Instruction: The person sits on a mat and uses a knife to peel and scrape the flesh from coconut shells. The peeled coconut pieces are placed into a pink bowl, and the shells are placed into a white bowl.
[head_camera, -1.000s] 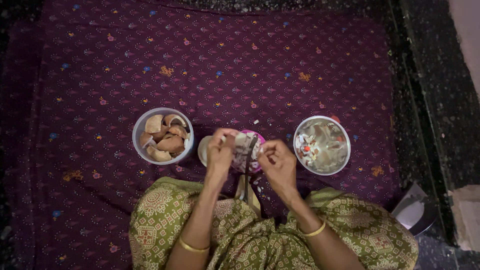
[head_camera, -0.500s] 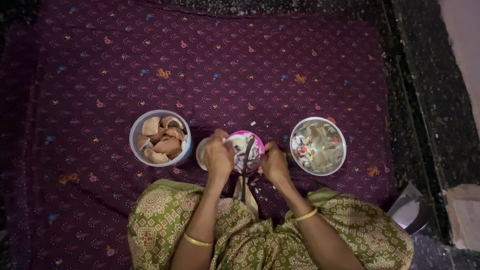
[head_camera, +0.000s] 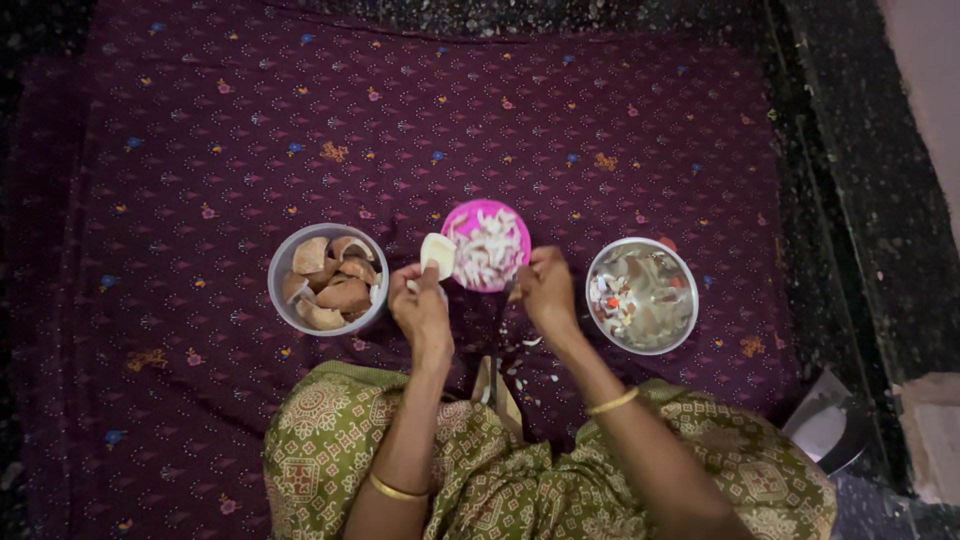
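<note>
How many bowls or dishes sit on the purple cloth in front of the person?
3: a steel bowl of brown pieces on the left, a pink dish of white slivers in the middle between the hands, and a steel bowl on the right.

Pale coconut piece (head_camera: 438, 252), beside pink plate (head_camera: 487, 212)

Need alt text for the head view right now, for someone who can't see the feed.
Seated on a purple patterned cloth, a person holds a pale coconut piece in the left hand; the right hand is at the edge of a pink plate of white slices. A bowl of brown-skinned chunks sits to the left, a steel bowl to the right.
</note>
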